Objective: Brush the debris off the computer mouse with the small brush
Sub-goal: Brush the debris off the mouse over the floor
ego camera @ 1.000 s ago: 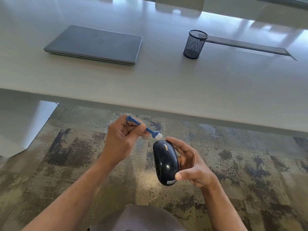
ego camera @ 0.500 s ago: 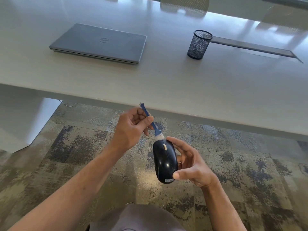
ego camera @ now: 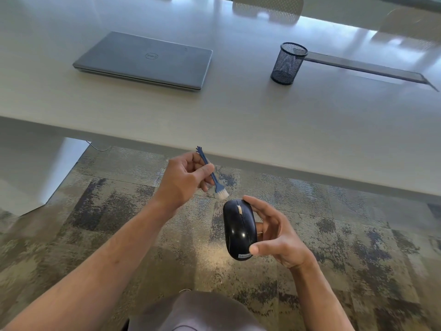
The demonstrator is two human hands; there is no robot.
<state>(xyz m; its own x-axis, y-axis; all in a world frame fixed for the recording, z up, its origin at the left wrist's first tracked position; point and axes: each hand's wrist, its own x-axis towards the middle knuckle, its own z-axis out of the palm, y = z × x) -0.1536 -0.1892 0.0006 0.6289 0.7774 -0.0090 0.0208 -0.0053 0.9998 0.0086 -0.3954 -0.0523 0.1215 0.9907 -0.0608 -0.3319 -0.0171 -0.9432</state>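
Mouse (ego camera: pixel 239 229) sits off the table (ego camera: pixel 262 120), over the carpet, gripped along its side by the right hand (ego camera: pixel 279 237), thumb at the rear, fingers curled round the far edge. The left hand (ego camera: pixel 185 179) pinches the brush (ego camera: pixel 212 174), bristles just above the mouse's front, apparently not touching. Brushing looks mid-stroke; next, bring the bristles down onto the wheel area and sweep outward.

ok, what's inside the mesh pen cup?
Nothing shows in the mesh pen cup: the rim is bare and the desk shows through the mesh. Its floor is hard to see.
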